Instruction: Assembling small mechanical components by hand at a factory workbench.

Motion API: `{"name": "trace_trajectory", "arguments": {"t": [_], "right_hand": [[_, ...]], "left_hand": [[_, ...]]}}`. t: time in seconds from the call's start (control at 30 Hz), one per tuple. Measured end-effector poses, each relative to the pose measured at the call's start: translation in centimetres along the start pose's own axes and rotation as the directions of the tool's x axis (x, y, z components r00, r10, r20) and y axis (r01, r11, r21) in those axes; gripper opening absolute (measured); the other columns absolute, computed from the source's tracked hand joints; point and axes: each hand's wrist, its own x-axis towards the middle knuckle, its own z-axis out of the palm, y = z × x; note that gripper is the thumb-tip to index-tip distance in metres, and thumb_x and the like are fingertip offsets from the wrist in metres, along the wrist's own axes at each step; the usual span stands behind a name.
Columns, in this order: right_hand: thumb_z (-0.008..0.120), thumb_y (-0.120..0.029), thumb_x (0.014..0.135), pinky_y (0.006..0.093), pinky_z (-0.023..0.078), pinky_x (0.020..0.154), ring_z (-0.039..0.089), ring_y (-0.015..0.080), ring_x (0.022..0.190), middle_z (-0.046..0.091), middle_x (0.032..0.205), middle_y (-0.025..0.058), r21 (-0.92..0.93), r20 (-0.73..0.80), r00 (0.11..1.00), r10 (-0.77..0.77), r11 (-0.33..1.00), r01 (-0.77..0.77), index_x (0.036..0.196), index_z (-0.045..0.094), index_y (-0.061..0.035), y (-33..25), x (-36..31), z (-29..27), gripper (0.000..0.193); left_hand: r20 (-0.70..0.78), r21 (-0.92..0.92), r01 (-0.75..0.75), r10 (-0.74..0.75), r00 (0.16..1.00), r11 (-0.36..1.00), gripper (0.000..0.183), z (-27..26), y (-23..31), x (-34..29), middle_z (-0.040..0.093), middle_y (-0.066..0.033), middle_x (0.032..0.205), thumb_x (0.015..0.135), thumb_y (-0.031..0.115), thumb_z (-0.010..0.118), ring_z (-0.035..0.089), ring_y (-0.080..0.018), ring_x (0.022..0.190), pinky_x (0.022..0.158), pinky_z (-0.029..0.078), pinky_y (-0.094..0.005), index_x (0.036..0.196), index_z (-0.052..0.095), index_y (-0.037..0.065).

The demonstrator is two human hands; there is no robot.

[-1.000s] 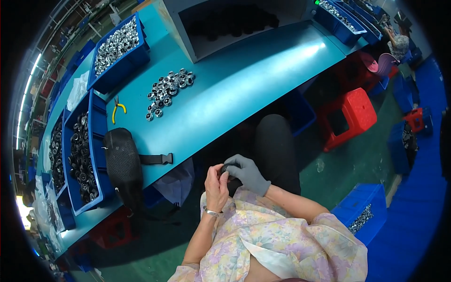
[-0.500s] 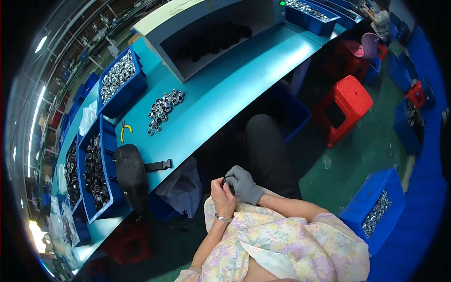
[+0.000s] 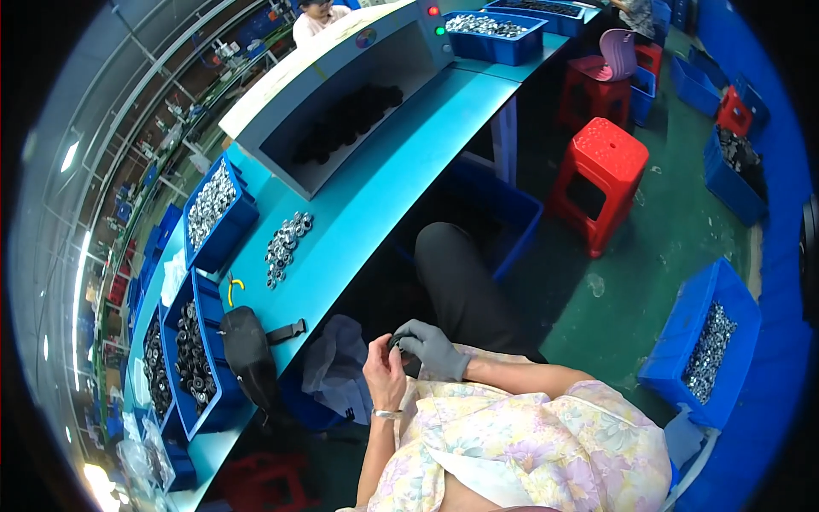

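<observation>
Above my lap, my bare left hand (image 3: 386,375), with a bracelet at the wrist, pinches a small black part (image 3: 396,340). My right hand (image 3: 433,351), in a grey glove, closes on the same part from the other side. Fingers cover most of it, so its exact kind cannot be made out. On the teal table (image 3: 341,226), a pile of small silver-and-black round parts (image 3: 286,247) lies to the left of my hands. Yellow-handled pliers (image 3: 235,288) and a black pouch with a buckle strap (image 3: 247,346) rest near the blue bins.
Blue bins hold black round parts (image 3: 194,367) and silver parts (image 3: 211,205). A grey box-like housing (image 3: 303,181) contains black pieces. A red stool (image 3: 601,171) stands right of the table; a blue bin of metal parts (image 3: 708,350) sits lower right. Another person (image 3: 316,19) is beyond the housing.
The view has shifted, so the table and bins appear lower and the housing shows more. My hands stay together on the black part, which now shows more between the fingers.
</observation>
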Motion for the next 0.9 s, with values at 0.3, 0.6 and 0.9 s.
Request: {"name": "trace_trajectory", "arguments": {"t": [0.3,0.6,0.9], "right_hand": [[0.059,-0.008,0.089,0.0305,0.052,0.069,0.062,0.0171,0.077,0.061,0.086,0.0105,-0.126,-0.006,0.997,-0.080,0.989,0.078,0.094,0.061,0.0009,-0.9,-1.3,1.2,0.011],[0.058,-0.003,0.084,0.0322,0.049,0.067,0.059,0.0218,0.075,0.058,0.084,0.0115,-0.459,-0.102,0.945,-0.310,0.858,0.231,0.089,0.060,-0.0001,0.2,-1.9,2.0,0.006],[0.055,-0.005,0.089,0.0283,0.051,0.071,0.062,0.0153,0.082,0.063,0.095,0.0097,-0.385,0.002,0.965,-0.261,0.891,0.242,0.103,0.060,-0.0005,-0.6,-3.5,2.6,0.016]], "left_hand": [[0.039,0.040,0.046,-0.047,0.998,0.998,0.011,-1.4,-0.2,-1.4,0.064,-0.0111,0.080,0.090,0.002,0.056,0.065,-0.0142,0.066,0.060,0.054,-0.0264,0.099,0.052,-0.003],[-0.184,0.194,-0.038,0.074,0.980,0.980,0.012,1.0,-0.3,-2.9,0.061,-0.0210,0.079,0.088,0.004,0.054,0.061,-0.0373,0.071,0.066,0.049,-0.0413,0.098,0.051,-0.001],[-0.163,-0.104,-0.055,0.038,0.986,0.993,0.024,-0.7,-0.3,-4.5,0.067,-0.0138,0.085,0.090,0.000,0.054,0.068,-0.0195,0.071,0.064,0.052,-0.0288,0.115,0.054,-0.001]]}}
